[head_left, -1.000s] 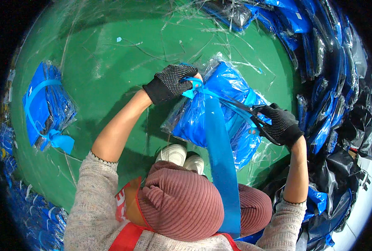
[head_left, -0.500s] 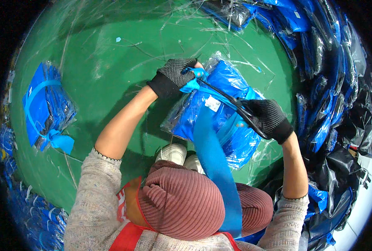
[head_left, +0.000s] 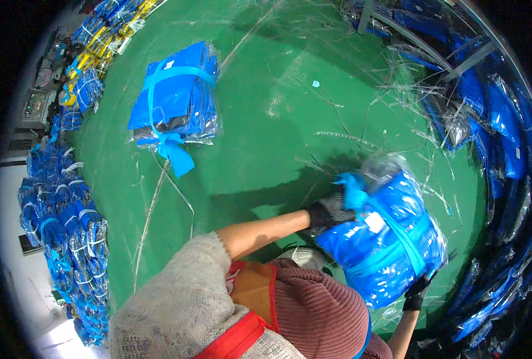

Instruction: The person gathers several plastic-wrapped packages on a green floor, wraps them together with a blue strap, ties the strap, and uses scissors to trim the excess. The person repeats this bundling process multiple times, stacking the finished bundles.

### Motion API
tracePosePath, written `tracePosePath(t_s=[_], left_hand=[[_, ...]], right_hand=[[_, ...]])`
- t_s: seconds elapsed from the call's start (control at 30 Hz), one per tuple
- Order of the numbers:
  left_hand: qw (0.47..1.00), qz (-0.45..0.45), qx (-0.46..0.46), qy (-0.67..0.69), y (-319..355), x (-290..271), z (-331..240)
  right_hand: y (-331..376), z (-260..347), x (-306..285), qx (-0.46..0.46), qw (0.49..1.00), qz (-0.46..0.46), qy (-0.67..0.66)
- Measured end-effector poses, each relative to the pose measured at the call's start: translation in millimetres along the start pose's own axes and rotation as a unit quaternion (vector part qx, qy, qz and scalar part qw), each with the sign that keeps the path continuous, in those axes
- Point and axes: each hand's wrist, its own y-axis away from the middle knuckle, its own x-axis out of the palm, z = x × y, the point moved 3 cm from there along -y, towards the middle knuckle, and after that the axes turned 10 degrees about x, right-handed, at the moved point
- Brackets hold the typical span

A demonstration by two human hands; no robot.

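We are gripping the blue bundle (head_left: 385, 239) low over the green floor (head_left: 266, 119): our left hand (head_left: 329, 209) is closing on its upper-left knotted strap end, while our right hand (head_left: 417, 291) is clasping its lower-right edge from underneath.

A blue bundle (head_left: 385, 239) wrapped in clear plastic and bound with blue tape is gripped at its far left corner by the gloved left hand (head_left: 329, 210) and at its near right edge by the gloved right hand (head_left: 417, 292). A second tied bundle (head_left: 176, 99) is seen lying well apart, far left, on the green floor (head_left: 266, 137).
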Motion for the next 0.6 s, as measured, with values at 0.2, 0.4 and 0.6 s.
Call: tracePosePath(t_s=[0.2, 0.4, 0.6], left_hand=[[0.857, -0.198, -0.141, -0.454, 113, -73, -86], [0.763, 0.092, -0.008, -0.64, 87, -63, -46], [0.65, -0.101, 0.05, -0.752, 17, -160, -34]], right_hand=[[12, -7, 174, -0.119, 0.911, 0.318, 0.233], [17, -2, 250, -0.112, 0.858, 0.449, 0.225], [55, 70, 61, -0.236, 0.874, 0.183, 0.384]])
